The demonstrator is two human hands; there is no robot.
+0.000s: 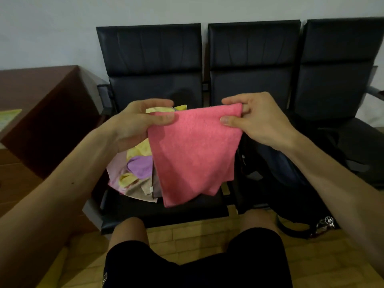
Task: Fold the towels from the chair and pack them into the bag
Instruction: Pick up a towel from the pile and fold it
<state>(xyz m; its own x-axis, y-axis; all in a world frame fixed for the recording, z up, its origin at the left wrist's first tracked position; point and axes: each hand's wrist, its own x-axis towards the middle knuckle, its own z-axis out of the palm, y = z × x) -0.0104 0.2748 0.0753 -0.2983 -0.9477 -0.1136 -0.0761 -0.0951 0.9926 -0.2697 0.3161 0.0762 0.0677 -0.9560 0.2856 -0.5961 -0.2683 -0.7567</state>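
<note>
The soft pink terry towel (pixel 193 154) hangs doubled over in front of the black padded chair (pixel 153 80), its top edge taut and its lower corners drooping unevenly. The left hand (pixel 137 123) pinches one upper corner between thumb and fingers; the right hand (pixel 255 119) pinches the other. Behind it, pastel towels (pixel 133 171) lie heaped on the seat, beside a dark backpack (pixel 276 179).
</note>
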